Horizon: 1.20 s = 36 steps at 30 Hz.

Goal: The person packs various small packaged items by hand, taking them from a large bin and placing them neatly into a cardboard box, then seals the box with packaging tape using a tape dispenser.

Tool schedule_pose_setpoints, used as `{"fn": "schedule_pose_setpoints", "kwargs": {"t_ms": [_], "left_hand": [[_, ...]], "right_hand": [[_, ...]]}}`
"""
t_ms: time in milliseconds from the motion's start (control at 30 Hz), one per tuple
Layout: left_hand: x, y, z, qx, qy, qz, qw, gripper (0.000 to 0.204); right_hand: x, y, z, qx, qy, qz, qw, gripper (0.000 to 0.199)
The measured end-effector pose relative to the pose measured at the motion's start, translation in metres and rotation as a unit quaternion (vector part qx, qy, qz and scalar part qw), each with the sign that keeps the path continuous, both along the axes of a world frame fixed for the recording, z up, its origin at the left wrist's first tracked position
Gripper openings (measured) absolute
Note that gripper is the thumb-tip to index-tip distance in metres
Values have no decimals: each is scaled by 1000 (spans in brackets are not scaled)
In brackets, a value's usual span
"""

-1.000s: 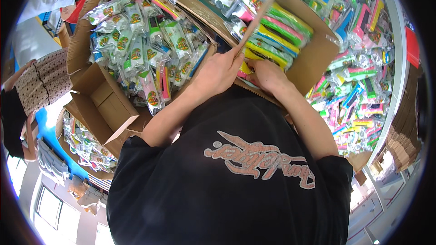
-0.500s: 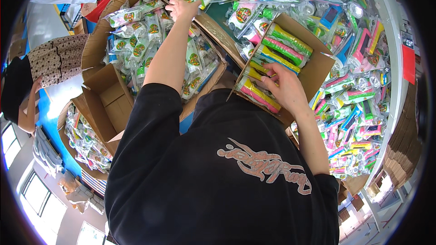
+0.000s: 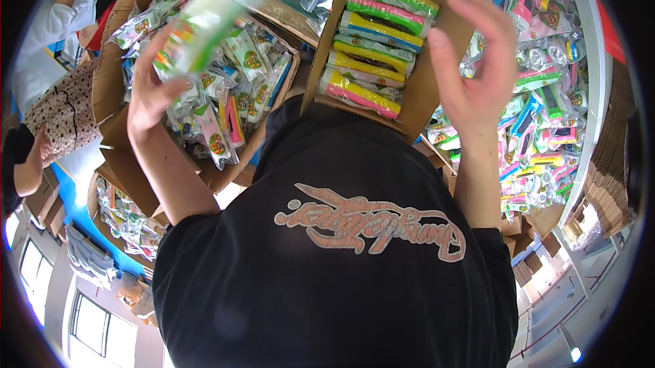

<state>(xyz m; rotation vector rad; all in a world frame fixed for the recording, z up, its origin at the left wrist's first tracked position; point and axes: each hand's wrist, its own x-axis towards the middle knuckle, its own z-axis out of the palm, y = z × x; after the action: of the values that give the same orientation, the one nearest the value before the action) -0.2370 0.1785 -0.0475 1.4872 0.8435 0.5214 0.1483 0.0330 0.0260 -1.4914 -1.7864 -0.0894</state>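
Observation:
My left hand (image 3: 150, 92) is raised over the large carton at the left, fingers closed on a long clear-plastic packet (image 3: 215, 17) with green and white printing, smeared by motion. My right hand (image 3: 481, 75) is lifted at the right side of a small cardboard box (image 3: 421, 98), fingers spread and holding nothing. Inside that box a row of packets (image 3: 382, 30) in pink, yellow, green and blue lies stacked side by side. Below my left hand, the large carton (image 3: 109, 61) is full of loose clear packets (image 3: 249, 61).
A heap of bright packets (image 3: 539, 143) fills the right side, bounded by a pale rail (image 3: 595, 115). Another carton of packets (image 3: 126, 211) stands at the lower left. Flattened cardboard (image 3: 607, 170) is stacked at the far right. Another person (image 3: 20, 156) is at the left edge.
My left hand has come back from the far pile, now with a packet in it. My right hand has left the packets in the small box and opened, and the box appears higher in view.

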Motion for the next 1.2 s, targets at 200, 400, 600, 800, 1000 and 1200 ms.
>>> {"fn": "schedule_pose_setpoints", "kwargs": {"t_ms": [200,400,600,800,1000,1200], "left_hand": [[117,-49,50,391,-13,-239,889,58],[139,-73,6,-81,-388,-127,909,87],[170,-47,-11,469,-42,-157,868,103],[200,-45,-18,408,-12,-230,883,91],[212,-82,-21,600,61,-159,781,56],[176,-71,-33,490,191,-11,850,72]], "right_hand": [[-19,9,23,-435,25,164,885,53],[-5,-18,-7,-449,-38,157,879,52],[-17,-20,-26,-228,44,200,952,45],[16,-37,-58,-372,659,88,648,50],[47,-10,-43,-585,707,124,377,62],[-8,-13,-66,-682,-48,51,728,61]]}}
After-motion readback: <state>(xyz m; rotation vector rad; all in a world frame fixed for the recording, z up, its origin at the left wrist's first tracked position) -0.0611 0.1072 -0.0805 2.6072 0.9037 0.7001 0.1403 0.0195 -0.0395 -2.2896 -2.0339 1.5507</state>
